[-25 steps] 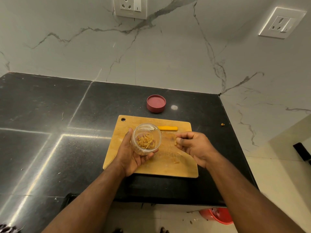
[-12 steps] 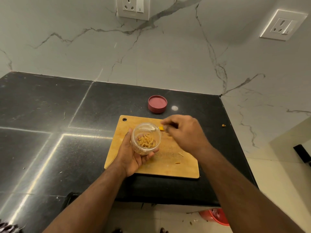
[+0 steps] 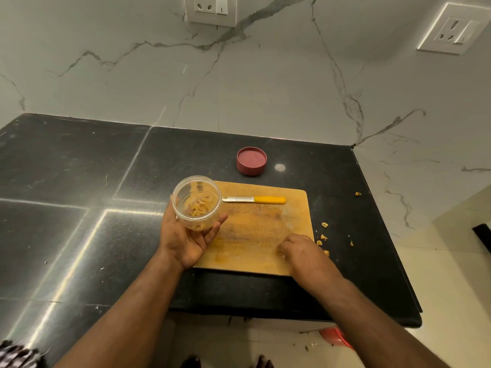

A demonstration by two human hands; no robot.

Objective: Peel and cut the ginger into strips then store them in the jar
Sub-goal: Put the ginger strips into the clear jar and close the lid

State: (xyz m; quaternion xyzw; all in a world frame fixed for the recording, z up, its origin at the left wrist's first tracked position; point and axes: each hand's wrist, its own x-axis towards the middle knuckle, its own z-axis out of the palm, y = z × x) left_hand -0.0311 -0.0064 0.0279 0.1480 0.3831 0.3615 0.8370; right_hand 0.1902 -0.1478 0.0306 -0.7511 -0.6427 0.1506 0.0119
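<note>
Bare board lies open between both hands; only the knife and lid stand beyond.

Black stone countertop bearing a wooden cutting board, a red lid, and scattered ginger peel scraps.

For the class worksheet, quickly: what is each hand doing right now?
Left hand: holds the open jar of ginger strips.
Right hand: fingers curled down on the cutting board; any hold cannot be told.
</note>
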